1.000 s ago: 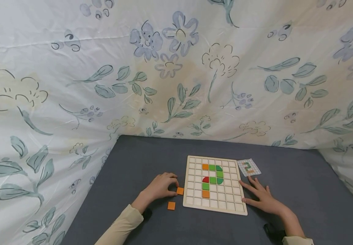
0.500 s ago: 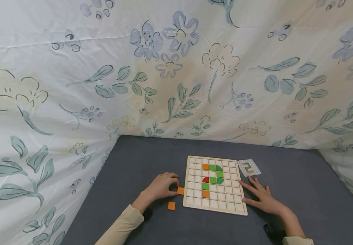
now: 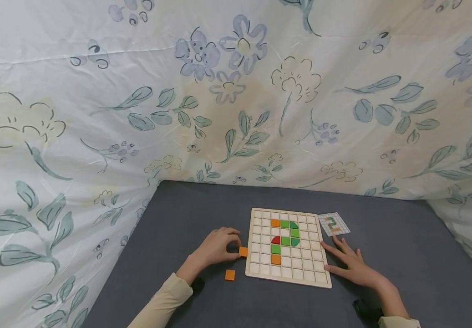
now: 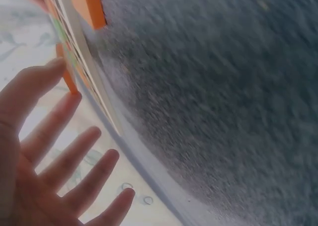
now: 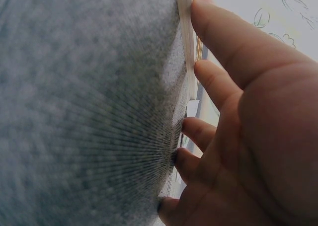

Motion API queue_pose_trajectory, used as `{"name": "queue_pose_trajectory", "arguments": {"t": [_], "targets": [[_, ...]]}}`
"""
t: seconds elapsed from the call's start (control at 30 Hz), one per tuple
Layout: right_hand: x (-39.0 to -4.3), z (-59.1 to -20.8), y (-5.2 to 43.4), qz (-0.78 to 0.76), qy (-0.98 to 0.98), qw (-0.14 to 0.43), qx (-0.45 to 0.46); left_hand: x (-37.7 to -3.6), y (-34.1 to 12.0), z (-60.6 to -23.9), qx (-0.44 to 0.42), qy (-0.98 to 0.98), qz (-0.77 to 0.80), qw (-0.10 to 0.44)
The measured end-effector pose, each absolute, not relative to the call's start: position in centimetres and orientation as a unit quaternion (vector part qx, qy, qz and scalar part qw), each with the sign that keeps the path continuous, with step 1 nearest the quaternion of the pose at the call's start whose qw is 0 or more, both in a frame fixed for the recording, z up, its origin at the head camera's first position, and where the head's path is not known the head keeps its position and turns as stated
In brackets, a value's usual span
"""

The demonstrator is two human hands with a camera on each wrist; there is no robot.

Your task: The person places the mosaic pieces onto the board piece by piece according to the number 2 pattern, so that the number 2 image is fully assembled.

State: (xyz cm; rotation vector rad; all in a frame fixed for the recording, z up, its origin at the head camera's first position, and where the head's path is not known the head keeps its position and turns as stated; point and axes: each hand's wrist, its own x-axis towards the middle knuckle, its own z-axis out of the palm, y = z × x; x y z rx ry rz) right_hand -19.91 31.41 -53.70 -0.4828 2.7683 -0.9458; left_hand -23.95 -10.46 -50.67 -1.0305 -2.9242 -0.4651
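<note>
My left hand point(image 3: 216, 246) pinches an orange square tile point(image 3: 243, 252) between thumb and index finger at the left edge of the wooden grid board point(image 3: 256, 269). In the left wrist view, the pinched tile point(image 4: 68, 77) is raised on edge and the other fingers are spread. A second orange tile point(image 3: 229, 275) lies on the table, left of the board's near corner. Colored pieces fill several cells: orange and green squares, dark-green rounded ones and a red rounded one point(image 3: 276, 240). My right hand point(image 3: 354, 264) spreads its fingers, with thumb and index fingertips on the board's right edge.
A small pattern card point(image 3: 334, 223) lies beside the board's far right corner, just beyond the right hand's fingertips. The dark grey table point(image 3: 203, 205) surrounds the board. Floral cloth point(image 3: 236, 91) hangs behind and at both sides.
My left hand has moved slightly right and up with the pinched orange tile, which is now against the board's left edge in view. The right hand stays put.
</note>
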Motion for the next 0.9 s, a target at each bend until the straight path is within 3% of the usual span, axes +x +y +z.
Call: {"name": "queue_pose_trajectory", "arguments": {"t": [0.9], "targets": [[-19.8, -53.7, 31.4, -0.319, 0.93, 0.088, -0.162, -22.9, -5.4, -50.6, -0.369, -0.918, -0.145, 0.025]]}}
